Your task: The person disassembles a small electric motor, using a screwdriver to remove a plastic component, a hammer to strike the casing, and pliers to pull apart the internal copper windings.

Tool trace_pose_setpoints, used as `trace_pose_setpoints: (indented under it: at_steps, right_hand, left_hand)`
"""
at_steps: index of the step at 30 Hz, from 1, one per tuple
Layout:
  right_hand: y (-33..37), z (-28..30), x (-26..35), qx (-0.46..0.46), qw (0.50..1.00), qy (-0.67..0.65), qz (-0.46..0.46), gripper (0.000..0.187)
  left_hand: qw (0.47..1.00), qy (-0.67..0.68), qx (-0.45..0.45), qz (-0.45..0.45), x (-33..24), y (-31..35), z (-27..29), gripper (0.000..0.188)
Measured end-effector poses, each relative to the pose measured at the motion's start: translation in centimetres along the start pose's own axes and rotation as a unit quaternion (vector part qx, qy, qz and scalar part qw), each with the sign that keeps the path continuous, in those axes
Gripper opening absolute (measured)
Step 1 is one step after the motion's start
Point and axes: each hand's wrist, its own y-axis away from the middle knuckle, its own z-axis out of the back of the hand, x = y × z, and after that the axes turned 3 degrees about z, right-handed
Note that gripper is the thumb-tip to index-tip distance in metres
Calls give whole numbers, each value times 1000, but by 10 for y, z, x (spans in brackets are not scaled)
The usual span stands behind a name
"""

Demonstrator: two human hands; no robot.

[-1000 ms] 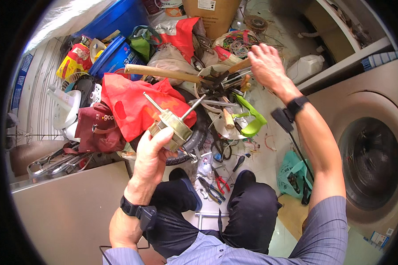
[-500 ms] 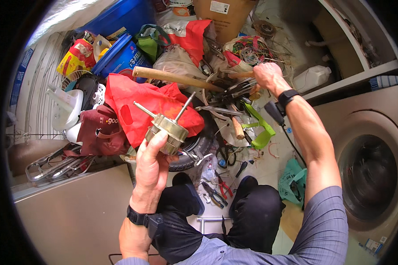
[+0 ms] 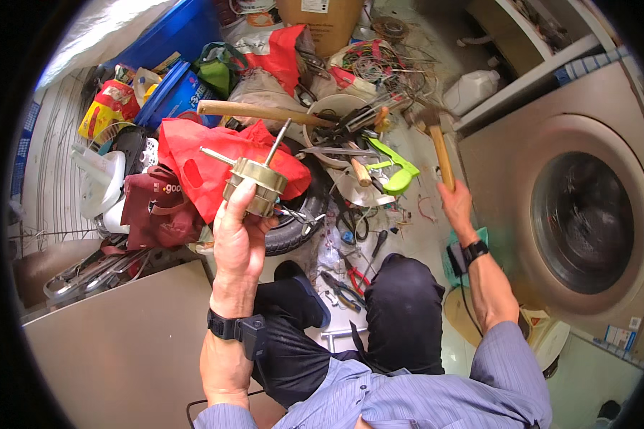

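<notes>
My left hand (image 3: 237,232) grips a brass-coloured electric fan motor (image 3: 256,184) from below, thumb on its casing. Two metal shafts stick up out of the motor, and short wires hang from its right side. Off to the right, my right hand (image 3: 456,207) is closed round the wooden handle of a hammer (image 3: 442,146). The hammer's dark head points away from me and is blurred. Behind the motor lies a red cloth bag (image 3: 193,161). To the hammer's left stands a bucket (image 3: 333,107) of tools with a long wooden handle (image 3: 254,111) leaning out.
A black tyre (image 3: 304,222) lies beyond my knees. Pliers (image 3: 342,289) and a screwdriver (image 3: 378,244) rest on the floor between my feet. A bright green tool (image 3: 397,171) juts from the pile. The washing machine (image 3: 511,186) stands right, a white jug (image 3: 472,89) behind it.
My right hand has drawn the hammer out of the tool bucket and brought it right and toward me. The motor stays in my left hand, while the view has shifted somewhat.
</notes>
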Motion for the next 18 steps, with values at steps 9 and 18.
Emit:
trace_pose_setpoints:
  at_steps: [9,18]
  right_hand:
    - [162,-24,-93,85,931,-182,-306,25]
    - [206,-40,-116,160,900,-175,-366,25]
  left_hand:
    - [1000,2,17,24,18,10,-3,37]
    - [1000,3,-20,21,28,10,-24,30]
